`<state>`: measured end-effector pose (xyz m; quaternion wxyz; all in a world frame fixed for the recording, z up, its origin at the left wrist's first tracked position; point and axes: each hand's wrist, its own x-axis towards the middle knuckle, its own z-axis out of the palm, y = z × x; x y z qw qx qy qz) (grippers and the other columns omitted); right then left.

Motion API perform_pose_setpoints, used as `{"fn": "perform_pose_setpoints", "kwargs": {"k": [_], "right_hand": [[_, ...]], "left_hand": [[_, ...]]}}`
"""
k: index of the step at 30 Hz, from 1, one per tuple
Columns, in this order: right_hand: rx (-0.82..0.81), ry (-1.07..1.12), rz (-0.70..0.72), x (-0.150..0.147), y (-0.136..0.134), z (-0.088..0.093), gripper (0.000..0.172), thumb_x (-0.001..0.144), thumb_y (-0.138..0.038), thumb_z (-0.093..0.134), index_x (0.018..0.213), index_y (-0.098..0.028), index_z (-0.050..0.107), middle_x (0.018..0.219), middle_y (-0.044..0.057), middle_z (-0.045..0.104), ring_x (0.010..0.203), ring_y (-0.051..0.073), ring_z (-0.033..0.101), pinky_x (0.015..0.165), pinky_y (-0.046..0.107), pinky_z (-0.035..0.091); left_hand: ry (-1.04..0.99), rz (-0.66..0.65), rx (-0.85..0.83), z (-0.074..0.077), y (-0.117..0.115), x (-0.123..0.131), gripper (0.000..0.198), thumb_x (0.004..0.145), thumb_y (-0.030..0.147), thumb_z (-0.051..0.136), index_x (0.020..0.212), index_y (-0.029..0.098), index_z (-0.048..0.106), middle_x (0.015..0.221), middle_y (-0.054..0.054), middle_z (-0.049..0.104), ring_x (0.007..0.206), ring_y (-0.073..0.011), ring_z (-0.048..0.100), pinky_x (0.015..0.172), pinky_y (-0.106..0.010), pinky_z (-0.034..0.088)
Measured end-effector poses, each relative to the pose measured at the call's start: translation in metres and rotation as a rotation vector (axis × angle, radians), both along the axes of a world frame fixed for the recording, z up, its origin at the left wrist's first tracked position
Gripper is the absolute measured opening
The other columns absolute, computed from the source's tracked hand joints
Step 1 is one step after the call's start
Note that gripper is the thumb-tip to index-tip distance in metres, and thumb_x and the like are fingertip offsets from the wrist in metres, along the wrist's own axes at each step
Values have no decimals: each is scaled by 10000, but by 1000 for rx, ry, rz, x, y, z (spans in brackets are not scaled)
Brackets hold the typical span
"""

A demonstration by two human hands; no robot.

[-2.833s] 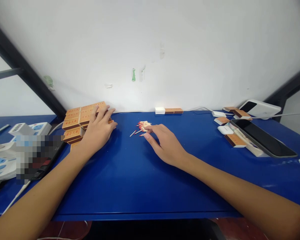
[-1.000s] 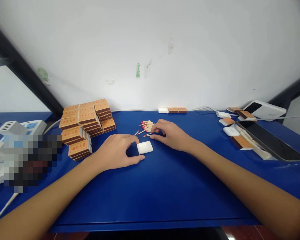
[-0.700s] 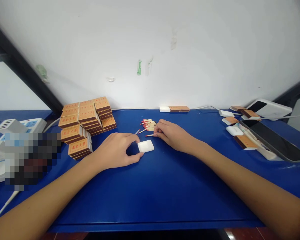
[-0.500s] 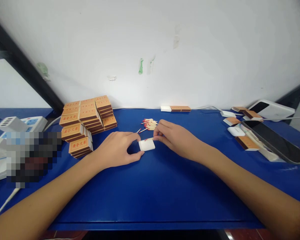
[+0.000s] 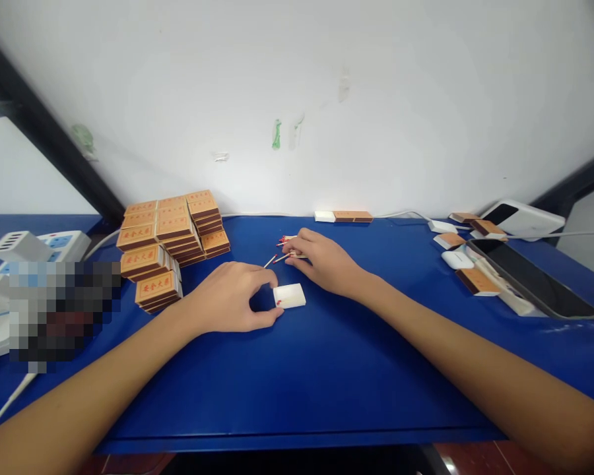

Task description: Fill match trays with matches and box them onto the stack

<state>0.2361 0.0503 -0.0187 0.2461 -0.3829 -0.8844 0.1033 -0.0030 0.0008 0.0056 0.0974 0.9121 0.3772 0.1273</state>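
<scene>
Head view: a small white tray is seen lying on a blue table, its left end held between thumb and forefinger of the left hand. Red match tips (too small for a sure count) are visible inside the tray. Just beyond the tray, a heap of matches is partly covered by the right hand, its fingers curled at the sticks; whether one is pinched cannot be told. Loose matches are scattered just beyond the tray's left end. Well to the left of the tray, orange matchboxes are stacked in tiers; well to its right, a dark-screened phone is laid.
</scene>
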Motion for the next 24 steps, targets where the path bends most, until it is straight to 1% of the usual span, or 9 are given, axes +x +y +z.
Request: {"fn": "perform_pose_setpoints", "kwargs": {"k": [2,4,7,9,12,18,20,23,24], "right_hand": [[6,-67,-30,-3,4,-3,72,1036,-191,576,1034,-201,647,1080,75,611,1024,210,620,844,320,470],[26,-125,-48,-5,2,-3,84,1037,-200,573,983,-199,637,1060,76,609,975,211,602,828,327,463],[62,-164,-55,-6,-5,-1,89,1035,-199,572,958,-191,617,1060,85,607,965,216,587,852,341,465],[62,-170,-63,-6,-9,1,87,1034,-187,561,961,-187,609,1056,85,605,958,213,587,860,343,469],[44,-177,-94,-6,-13,3,66,1029,-203,578,972,-185,606,1062,83,606,945,212,590,839,344,469],[26,-215,-155,-5,-18,3,107,1032,-251,592,947,-188,609,1058,87,623,863,198,587,758,332,442],[18,-224,-200,-5,-20,2,129,1030,-254,587,920,-190,607,1041,88,634,840,199,589,728,332,432],[3,-189,-286,-9,-21,-2,154,1022,-268,586,885,-201,603,1011,85,647,838,206,609,700,332,424],[-2,-171,-310,-11,-22,-3,156,1017,-267,590,874,-205,602,1003,83,652,843,208,617,699,332,424]], "left_hand": [[-21,18,5,0,1,-1,348,846,554,729,953,222,719,678,26,620,574,-144,542,556,-295,326],[-53,98,36,-2,4,-1,367,905,579,659,960,220,712,647,27,597,569,-149,537,567,-298,326],[-63,285,120,-6,10,-2,307,987,484,564,967,211,702,647,15,589,580,-162,542,578,-305,314],[-39,353,134,-8,14,-3,267,991,434,562,1010,209,705,678,5,605,601,-173,554,579,-307,303],[-27,314,82,-10,16,-2,229,985,380,576,1070,214,710,690,8,606,614,-175,552,587,-306,310],[-115,119,27,-11,9,2,176,980,298,570,938,222,723,691,18,578,646,-152,544,611,-291,351],[-130,136,54,-12,10,2,166,970,292,578,970,221,728,702,18,580,646,-153,546,612,-293,356],[-131,245,104,-14,13,1,184,964,302,590,1036,215,736,720,10,599,645,-164,553,607,-305,355],[-122,257,107,-15,14,1,194,969,301,588,1052,216,742,728,6,604,651,-167,558,609,-307,358]]}}
